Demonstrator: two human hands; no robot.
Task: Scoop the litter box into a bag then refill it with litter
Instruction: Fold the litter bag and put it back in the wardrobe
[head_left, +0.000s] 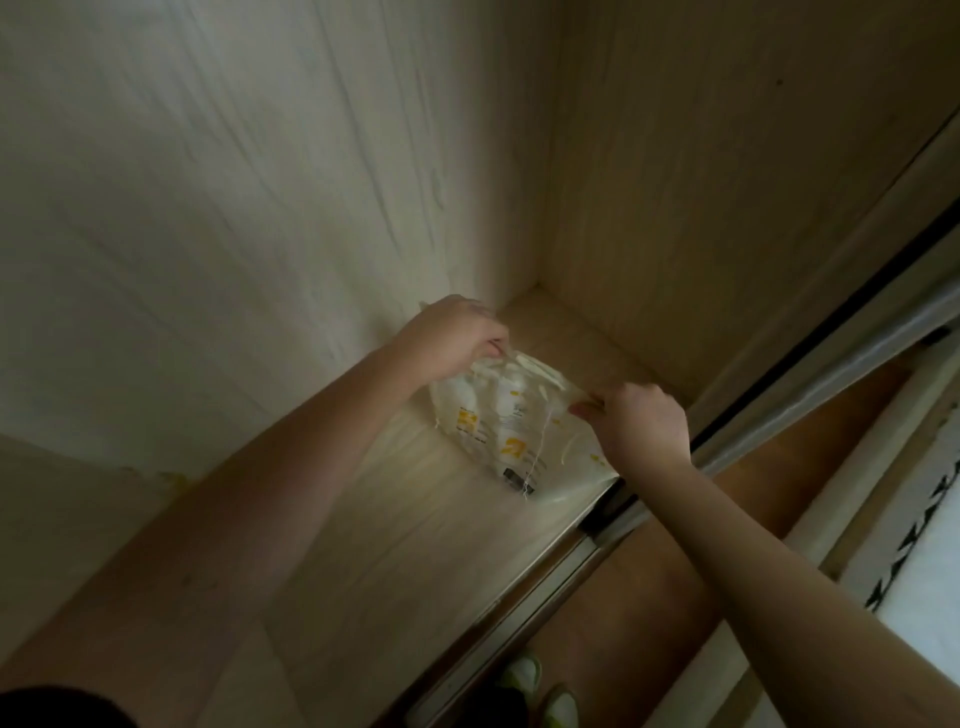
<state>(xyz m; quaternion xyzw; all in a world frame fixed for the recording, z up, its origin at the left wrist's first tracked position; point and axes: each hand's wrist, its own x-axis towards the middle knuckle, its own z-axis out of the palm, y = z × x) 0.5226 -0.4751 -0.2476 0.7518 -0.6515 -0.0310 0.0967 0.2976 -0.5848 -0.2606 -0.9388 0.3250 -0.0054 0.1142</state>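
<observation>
A white litter bag (511, 421) with yellow print stands on the floor of a pale wooden wardrobe, near its back right corner. A loose string hangs down the bag's front. My left hand (452, 338) grips the bag's top at its left corner. At the right corner of the top, my right hand (641, 423) pinches the edge, and the top is stretched between the two hands. No litter box or scoop is in view.
The wardrobe floor (395, 519) extends toward me, with wooden walls (234, 208) at left and back. A metal sliding-door rail (561, 566) borders the front edge. My feet in light slippers (540, 688) stand on the brown floor below.
</observation>
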